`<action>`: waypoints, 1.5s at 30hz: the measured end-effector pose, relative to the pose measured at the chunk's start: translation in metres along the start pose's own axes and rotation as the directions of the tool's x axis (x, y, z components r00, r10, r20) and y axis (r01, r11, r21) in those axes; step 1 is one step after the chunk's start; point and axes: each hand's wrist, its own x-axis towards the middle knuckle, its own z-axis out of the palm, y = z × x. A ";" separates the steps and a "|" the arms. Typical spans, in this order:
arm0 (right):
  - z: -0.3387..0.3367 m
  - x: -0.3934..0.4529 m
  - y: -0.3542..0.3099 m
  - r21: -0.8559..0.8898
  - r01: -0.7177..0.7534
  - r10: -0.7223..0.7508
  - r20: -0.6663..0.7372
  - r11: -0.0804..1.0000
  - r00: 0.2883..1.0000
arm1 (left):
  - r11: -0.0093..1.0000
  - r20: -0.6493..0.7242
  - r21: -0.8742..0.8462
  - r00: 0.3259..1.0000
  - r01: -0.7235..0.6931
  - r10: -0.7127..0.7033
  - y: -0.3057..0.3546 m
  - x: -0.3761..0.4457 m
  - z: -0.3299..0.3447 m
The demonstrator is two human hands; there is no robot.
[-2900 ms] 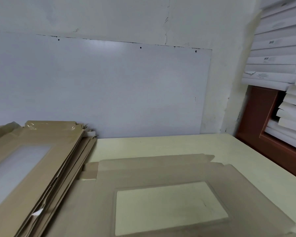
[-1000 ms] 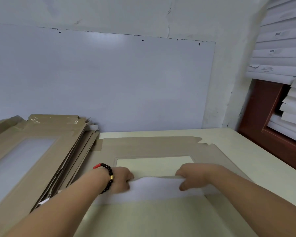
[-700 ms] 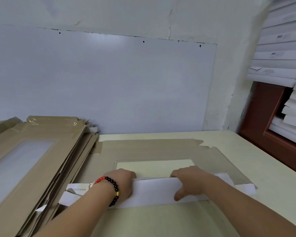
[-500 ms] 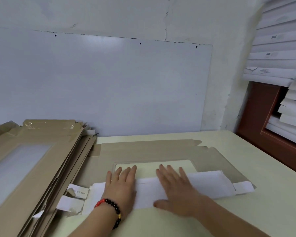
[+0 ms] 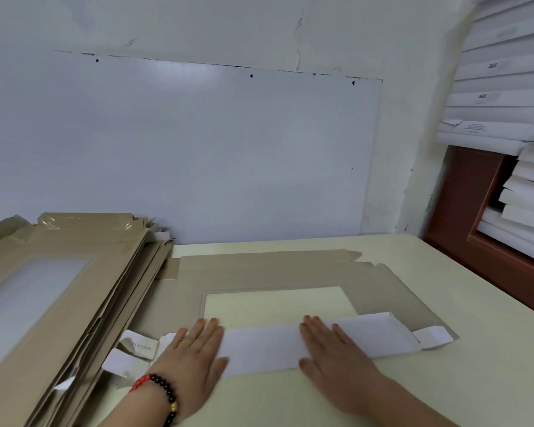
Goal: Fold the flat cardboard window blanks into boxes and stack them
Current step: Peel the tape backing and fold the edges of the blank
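Cardboard of the window blank (image 5: 269, 272) lies flat on the desk (image 5: 481, 349) at lower centre, its white near flap (image 5: 259, 349) folded over. Both hands, left hand (image 5: 195, 349) and right hand (image 5: 336, 349), press it with flat, spread fingers, apart from each other. If pressure is uneven, the crease may run crooked, or the flap spring back, perhaps skewing the box. The pile of blanks (image 5: 59, 288) at left crowds the corner tabs.
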 end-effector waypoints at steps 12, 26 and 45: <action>0.006 -0.031 0.114 -0.004 -0.357 0.356 0.078 0.934 0.931 | 0.973 0.021 -0.018 0.973 0.232 -0.232 -0.035 -0.013 -0.001; -0.045 -0.015 0.126 0.116 -0.505 0.487 0.154 0.855 0.860 | 0.976 0.220 0.067 0.951 0.205 -0.215 -0.019 0.016 -0.060; -0.046 -0.060 0.127 0.002 -0.180 0.176 -0.231 0.984 0.957 | 0.985 -0.103 0.101 0.987 0.136 -0.126 0.009 -0.022 -0.057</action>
